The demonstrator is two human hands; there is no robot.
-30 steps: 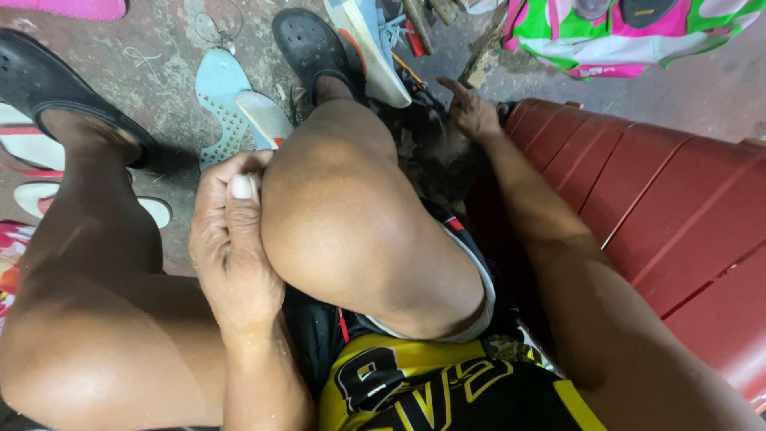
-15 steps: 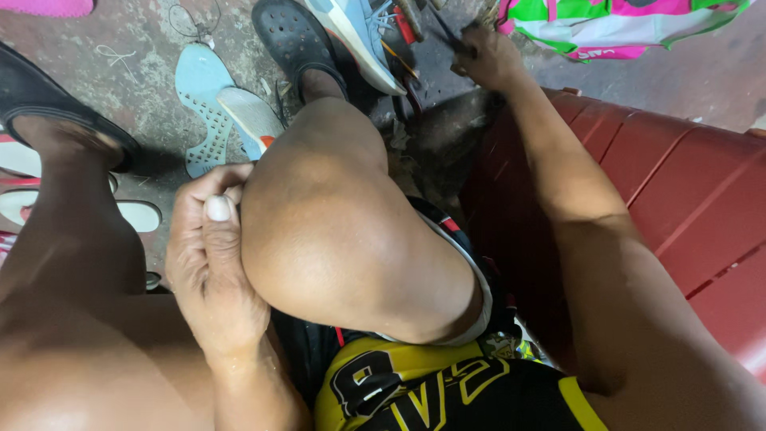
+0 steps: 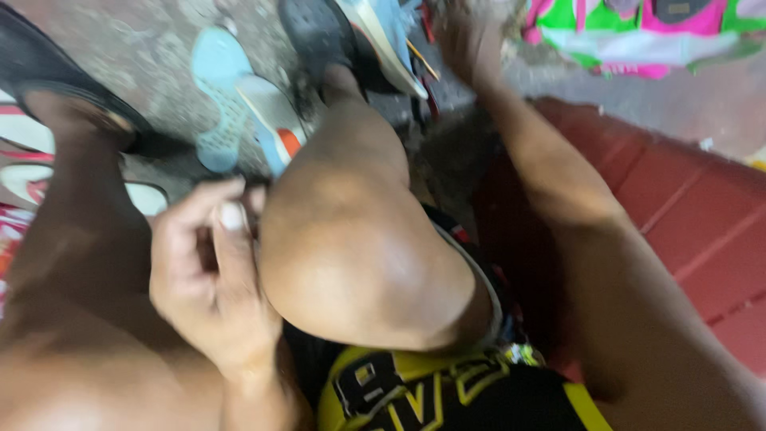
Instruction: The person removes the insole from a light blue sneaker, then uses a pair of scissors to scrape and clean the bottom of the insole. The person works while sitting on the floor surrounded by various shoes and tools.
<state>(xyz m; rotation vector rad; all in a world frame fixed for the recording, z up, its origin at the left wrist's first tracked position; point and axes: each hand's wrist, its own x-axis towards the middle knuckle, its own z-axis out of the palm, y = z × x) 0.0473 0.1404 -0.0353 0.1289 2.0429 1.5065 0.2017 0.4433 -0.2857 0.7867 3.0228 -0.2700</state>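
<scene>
Filling the middle of the frame is the person's bent right knee (image 3: 359,247), with a red ribbed seat (image 3: 686,231) running down the right side and a rough concrete floor (image 3: 144,48) across the top. At the upper left a foot sits in a black clog (image 3: 56,80); a second black clog (image 3: 315,36) lies at top centre, just beside a pale blue shoe sole (image 3: 227,96) with a white and orange piece overlapping it.

Lower left of centre, the left hand (image 3: 211,279) is curled loosely against the knee, thumb pressed toward the fingers; whether anything small is pinched inside I cannot tell. At the top, right of centre, the right hand (image 3: 467,44) reaches down into a clutter of tools and a light blue shoe (image 3: 383,40) on the floor. It is blurred, so I cannot tell if its fingers are apart or closed, nor exactly what they touch.

The risk I see lies in that blind, stretched reach: thin tools (image 3: 423,72) are packed close under the shoe, and a hand groping among them could catch a sharp tip or knock the shoe off its resting spot.
</scene>
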